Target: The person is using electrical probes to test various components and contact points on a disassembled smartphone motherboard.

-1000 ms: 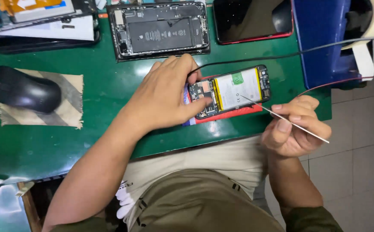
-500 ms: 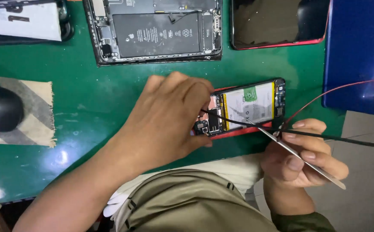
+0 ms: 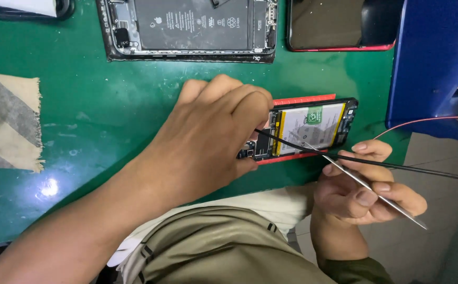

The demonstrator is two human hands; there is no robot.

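Opened phone (image 3: 313, 128): centre-right of frame on the green desk (image 3: 108, 115), long axis left–right. Our left hand (image 3: 208, 139) covers and pins its left end. Right hand (image 3: 363, 192), lower right, pinches metal tweezers (image 3: 365, 184); tip lies up-left over the phone.

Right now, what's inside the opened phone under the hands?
Inside the opened phone you can see a white battery with a green sticker and dark circuit parts around it. The left hand covers its left end, so what is there stays hidden.
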